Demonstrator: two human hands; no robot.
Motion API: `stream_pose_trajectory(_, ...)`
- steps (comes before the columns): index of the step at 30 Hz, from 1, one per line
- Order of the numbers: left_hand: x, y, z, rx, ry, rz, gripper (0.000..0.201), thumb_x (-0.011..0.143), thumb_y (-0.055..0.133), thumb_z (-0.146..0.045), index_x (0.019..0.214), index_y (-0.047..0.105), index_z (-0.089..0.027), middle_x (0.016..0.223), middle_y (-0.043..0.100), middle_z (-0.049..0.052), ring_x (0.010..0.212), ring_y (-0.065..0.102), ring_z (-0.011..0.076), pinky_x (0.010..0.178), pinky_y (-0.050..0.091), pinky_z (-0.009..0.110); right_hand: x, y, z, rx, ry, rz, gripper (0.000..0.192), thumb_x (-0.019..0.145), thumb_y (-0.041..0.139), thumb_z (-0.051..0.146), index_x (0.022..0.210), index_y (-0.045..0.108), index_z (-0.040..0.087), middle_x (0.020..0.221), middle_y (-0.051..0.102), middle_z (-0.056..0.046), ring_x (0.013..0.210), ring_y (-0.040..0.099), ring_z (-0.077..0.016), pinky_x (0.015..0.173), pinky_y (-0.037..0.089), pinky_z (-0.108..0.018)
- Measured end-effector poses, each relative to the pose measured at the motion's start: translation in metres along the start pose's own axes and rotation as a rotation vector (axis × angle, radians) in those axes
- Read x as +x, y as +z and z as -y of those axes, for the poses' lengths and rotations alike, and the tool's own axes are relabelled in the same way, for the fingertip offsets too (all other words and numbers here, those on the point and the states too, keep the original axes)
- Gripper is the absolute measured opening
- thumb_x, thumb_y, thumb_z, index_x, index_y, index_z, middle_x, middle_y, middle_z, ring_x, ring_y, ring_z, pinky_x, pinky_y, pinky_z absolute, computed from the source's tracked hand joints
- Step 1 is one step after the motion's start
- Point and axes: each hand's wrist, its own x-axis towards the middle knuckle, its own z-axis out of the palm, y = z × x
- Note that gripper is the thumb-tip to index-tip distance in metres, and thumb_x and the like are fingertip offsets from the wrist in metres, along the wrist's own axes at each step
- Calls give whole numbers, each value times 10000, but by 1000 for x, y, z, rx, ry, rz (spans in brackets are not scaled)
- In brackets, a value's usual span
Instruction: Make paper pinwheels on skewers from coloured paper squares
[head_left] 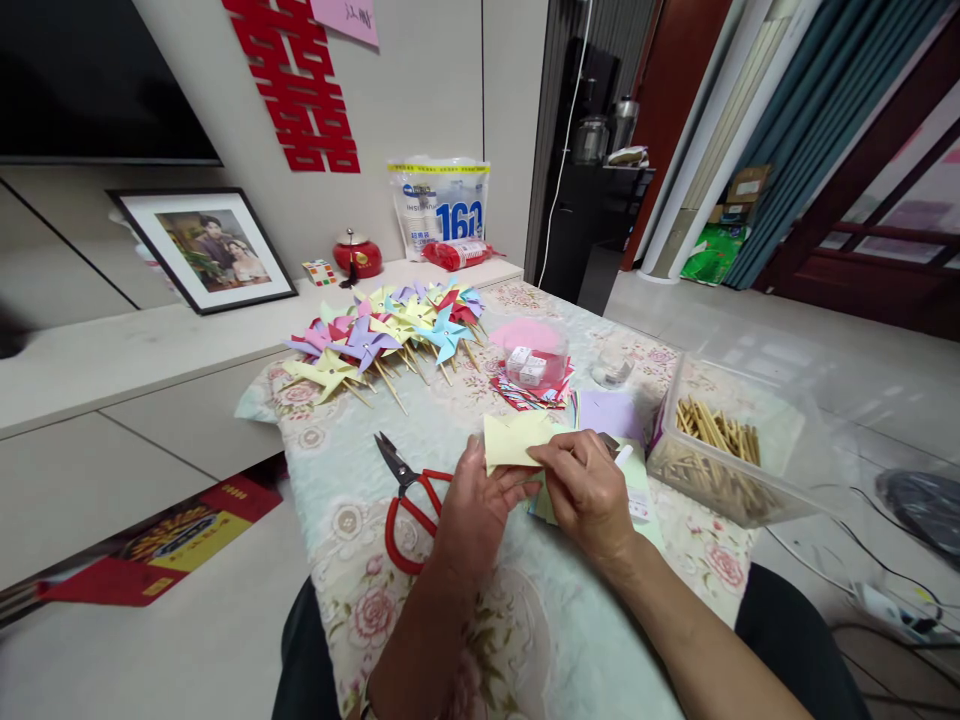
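Observation:
Over the middle of the table I hold a piece of pale yellow paper [513, 440] that looks folded. My left hand [480, 510] supports it from below and from the left, with the thumb up by its left edge. My right hand [589, 485] pinches its lower right edge between thumb and fingers. Red-handled scissors [414, 495] lie beside my left hand, blades pointing away from me. Beneath and behind my right hand are sheets of coloured paper, a lilac one [611, 413] among them. Further back lies a pile of paper pinwheels [367, 343] on sticks.
A clear plastic box [701, 455] with many thin wooden sticks stands at the right edge. Behind my hands, a clear tub [534, 362] holding small white boxes sits on red patterned paper, near a small clear container [613, 368]. A flowered cloth [375, 615] covers the table.

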Motion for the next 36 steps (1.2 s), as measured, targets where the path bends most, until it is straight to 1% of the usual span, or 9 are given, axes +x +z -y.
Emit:
stream_pose_trajectory(2, 0, -1, -2, -45, 25, -3, 543, 856, 615, -541, 1191, 664, -116, 1158, 722, 164, 1048, 677, 301, 836, 563, 396, 1, -1, 2, -18, -51, 62, 261, 886, 516, 34, 1022, 692, 170, 888, 640, -96, 808, 543, -232, 687, 419, -363)
stream_pose_trajectory(5, 1, -5, 0, -12, 75, -24, 434, 802, 721, -348, 1184, 681, -146, 1160, 729, 131, 1082, 667, 292, 869, 562, 378, 1, -1, 4, -21, -103, 146, 269, 865, 526, 11, 1013, 687, 168, 897, 653, -94, 819, 535, -238, 681, 380, -366)
stream_pose_trajectory(9, 3, -9, 3, 56, 88, -102, 428, 688, 797, -214, 1108, 721, -186, 1056, 760, 92, 1004, 700, 281, 833, 569, 351, 0, -1, 3, 50, -124, 226, 301, 874, 526, 3, 1068, 667, 184, 914, 674, -80, 830, 542, -236, 702, 376, -376)
stream_pose_trajectory(13, 5, -10, 1, 71, 92, -182, 416, 619, 841, -215, 1021, 741, -177, 955, 775, 80, 886, 721, 245, 747, 567, 300, 0, 2, -1, 187, -95, 206, 349, 906, 513, 27, 1183, 618, 212, 933, 695, -73, 858, 559, -241, 737, 420, -388)
stream_pose_trajectory(16, 6, -10, -1, 85, 83, -204, 446, 593, 868, -236, 1010, 734, -149, 926, 779, 84, 820, 719, 216, 701, 554, 272, 2, 3, -3, 295, -75, 155, 323, 904, 544, 33, 1162, 620, 211, 937, 707, -69, 860, 586, -232, 758, 458, -380)
stream_pose_trajectory(19, 5, -11, -2, 116, 74, -207, 469, 590, 881, -259, 1011, 725, -124, 920, 781, 92, 782, 712, 197, 691, 548, 263, 3, 3, -5, 348, -8, 149, 275, 913, 604, 82, 1147, 634, 222, 893, 702, -49, 828, 604, -216, 738, 483, -351)
stream_pose_trajectory(23, 4, -14, -3, 165, 52, -201, 505, 589, 893, -293, 1031, 722, -117, 948, 780, 110, 789, 715, 209, 690, 556, 277, -1, 2, -8, 428, 125, 164, 386, 924, 624, 127, 1284, 591, 261, 913, 708, -31, 845, 644, -204, 784, 516, -346)
stream_pose_trajectory(27, 4, -16, -4, 195, 27, -190, 520, 589, 895, -301, 1047, 725, -124, 976, 778, 118, 792, 714, 215, 687, 560, 290, -3, 2, -10, 461, 238, 176, 408, 932, 627, 188, 1329, 581, 273, 956, 731, -35, 866, 681, -202, 811, 529, -340)
stream_pose_trajectory(36, 7, -17, 2, 291, 67, -212, 502, 571, 884, -258, 1030, 739, -115, 868, 784, 76, 705, 700, 188, 657, 546, 280, -2, 6, -9, 639, 475, 176, 209, 871, 688, 238, 1075, 728, 221, 824, 715, -9, 726, 655, -158, 689, 516, -269)
